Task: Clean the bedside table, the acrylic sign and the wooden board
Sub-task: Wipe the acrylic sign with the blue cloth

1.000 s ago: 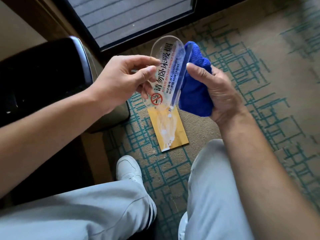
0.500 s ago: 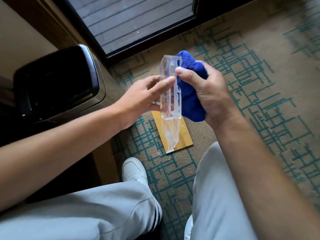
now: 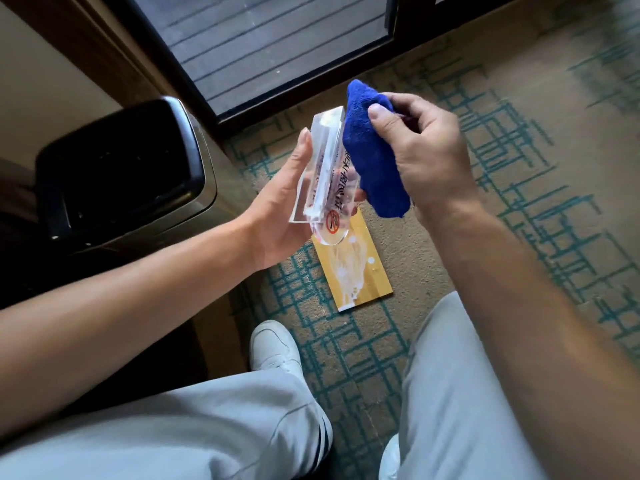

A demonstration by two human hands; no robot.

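Acrylic sign now tilted base-up, left hand gripping it, right hand clutching blue cloth against its edge

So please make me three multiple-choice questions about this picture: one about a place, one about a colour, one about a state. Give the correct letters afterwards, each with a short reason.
1. Where does the wooden board lie?
A. on the carpet
B. on the person's lap
C. inside the bin

2. What colour is the cloth?
A. white
B. blue
C. green

3. How is the acrylic sign at this moment?
A. standing on the floor
B. held in the left hand
C. lying in the bin

Answers:
1. A, it lies flat on the patterned carpet below the hands.
2. B, the cloth gripped by the right hand is deep blue.
3. B, the left hand holds it in the air, with the cloth against it.
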